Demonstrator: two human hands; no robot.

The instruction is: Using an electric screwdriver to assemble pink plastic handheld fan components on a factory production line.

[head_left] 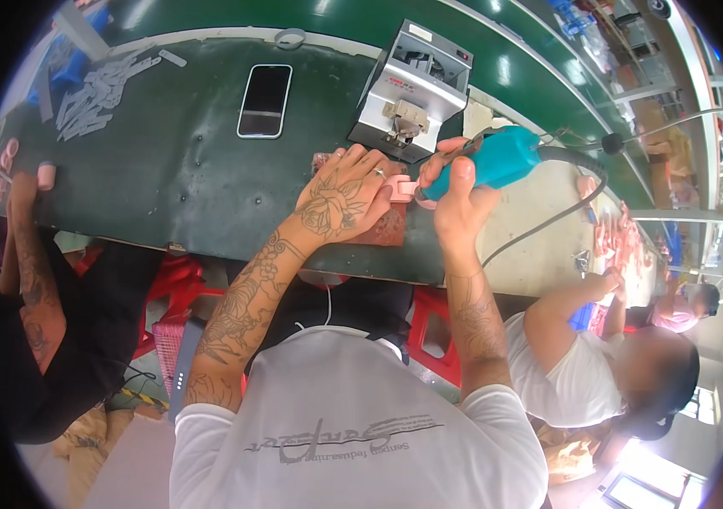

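Pink plastic part [397, 188] sits on the dark green counter [166, 170], just in front of a grey benchtop machine [412, 89]. I note the left hand [340, 199] lies flat over it, fingers spread and pressing, not wrapped around anything. Right hand [456, 199] is closed tight on a teal powered driver [497, 159], whose tip meets the part; a black cable [548, 216] trails off right. I judge the part light, stiff and small, likely to skid or twist, so pinning it from above near its edge seems the sound hold. A phone [265, 100] lies well apart, beyond grey strips [98, 89].
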